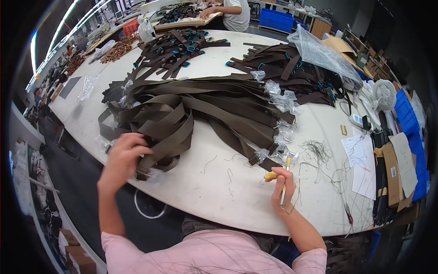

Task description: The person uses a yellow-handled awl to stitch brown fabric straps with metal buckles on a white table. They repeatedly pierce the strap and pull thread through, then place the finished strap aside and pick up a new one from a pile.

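A large bundle of flat dark olive-brown webbing straps (228, 98) lies across the white table, with one part looped in a loose coil (169, 123) at the left. My left hand (125, 153) is at the near side of this coil, fingers apart and slightly blurred, with no strap visibly gripped. Clear plastic wrapping (283, 100) covers the strap ends on the right. Just below those ends, my right hand (284, 182) is closed around a slim white-and-yellow pen-like tool (286, 180), held upright. Something yellow (270, 175) shows at its fingertips; I cannot tell whether it is a finger cover.
Piles of brown straps with teal-edged buckles (187, 45) lie at the far side. Loose dark threads (317, 153) are scattered on the right, near paper sheets (362, 157) and a small white fan (384, 94). Another person (235, 11) works beyond the table.
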Demonstrator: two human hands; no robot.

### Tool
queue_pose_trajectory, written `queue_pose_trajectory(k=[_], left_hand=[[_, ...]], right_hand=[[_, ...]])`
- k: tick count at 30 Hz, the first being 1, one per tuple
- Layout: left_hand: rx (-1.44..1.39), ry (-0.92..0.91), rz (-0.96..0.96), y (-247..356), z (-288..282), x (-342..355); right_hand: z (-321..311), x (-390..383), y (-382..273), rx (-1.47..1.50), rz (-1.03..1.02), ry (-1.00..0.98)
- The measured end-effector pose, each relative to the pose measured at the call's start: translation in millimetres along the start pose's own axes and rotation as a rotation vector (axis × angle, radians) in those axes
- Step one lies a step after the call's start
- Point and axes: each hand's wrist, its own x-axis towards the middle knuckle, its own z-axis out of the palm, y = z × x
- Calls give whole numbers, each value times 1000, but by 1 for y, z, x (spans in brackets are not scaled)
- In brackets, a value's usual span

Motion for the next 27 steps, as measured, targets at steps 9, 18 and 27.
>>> queue_pose_trajectory(k=[9,18,27], left_hand=[[-514,-329,750,162,-184,-89],[-444,-285,976,191,-111,-19],[-512,-244,1043,181,-86,10]], right_hand=[[15,-4,2,-28,34,-74],[18,-8,0,-65,-9,-51],[27,-13,-12,-215,-226,-320]])
